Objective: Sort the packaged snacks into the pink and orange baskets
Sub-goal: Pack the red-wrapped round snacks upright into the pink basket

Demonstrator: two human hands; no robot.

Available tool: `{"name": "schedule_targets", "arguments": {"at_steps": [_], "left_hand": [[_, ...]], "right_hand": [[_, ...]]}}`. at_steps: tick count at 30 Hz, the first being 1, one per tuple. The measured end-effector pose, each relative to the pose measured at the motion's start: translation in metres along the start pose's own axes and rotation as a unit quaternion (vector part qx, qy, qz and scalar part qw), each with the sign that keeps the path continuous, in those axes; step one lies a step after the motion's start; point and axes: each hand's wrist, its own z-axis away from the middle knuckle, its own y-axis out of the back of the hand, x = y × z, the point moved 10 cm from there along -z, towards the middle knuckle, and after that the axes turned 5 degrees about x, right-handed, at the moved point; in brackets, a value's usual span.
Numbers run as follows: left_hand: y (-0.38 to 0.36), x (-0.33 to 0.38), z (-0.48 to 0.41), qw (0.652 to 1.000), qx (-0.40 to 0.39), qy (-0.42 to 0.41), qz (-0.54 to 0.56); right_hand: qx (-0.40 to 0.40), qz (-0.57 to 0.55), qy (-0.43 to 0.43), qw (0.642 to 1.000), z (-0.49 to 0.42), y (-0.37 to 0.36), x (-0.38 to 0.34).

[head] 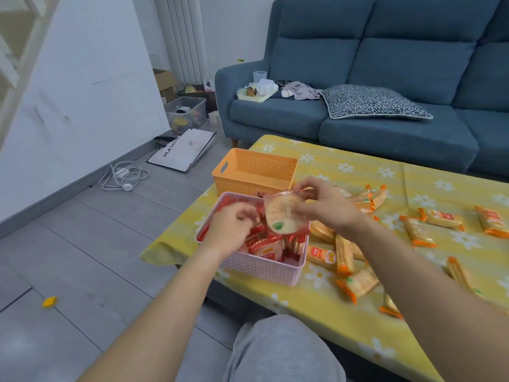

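Observation:
The pink basket sits at the near left corner of the yellow table and holds several red-wrapped snacks. Behind it stands the orange basket, its inside mostly hidden. My right hand pinches a red-edged packet with a round cracker over the pink basket. My left hand reaches into the pink basket with curled fingers, touching red packets; whether it grips one is hidden. Several orange-wrapped snacks lie scattered on the table to the right.
A yellow flowered cloth covers the low table. A blue sofa with a patterned cushion and a tray stands behind. On the floor to the left lie a white cable, a white bag and a clear bin. My grey-clad knee is below.

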Motion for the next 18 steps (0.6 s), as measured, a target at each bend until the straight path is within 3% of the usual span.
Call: {"name": "schedule_targets", "arguments": {"at_steps": [3,7,12,18], "left_hand": [[-0.033,-0.002,0.006,0.981,-0.048,-0.042,-0.182],[-0.038,0.021,0.006,0.937,-0.011,-0.099,-0.335],[-0.045,0.028,0.007,0.915,-0.030,-0.127,-0.382],[-0.031,0.012,0.000,0.924,-0.026,-0.033,-0.379]], "right_hand": [[-0.010,-0.020,-0.020,1.000,0.006,0.010,0.016],[-0.047,0.030,0.003,0.998,0.012,0.003,0.013],[0.011,0.140,0.025,0.990,0.012,0.009,0.005],[0.009,0.343,0.068,0.937,0.029,-0.013,-0.008]]}}
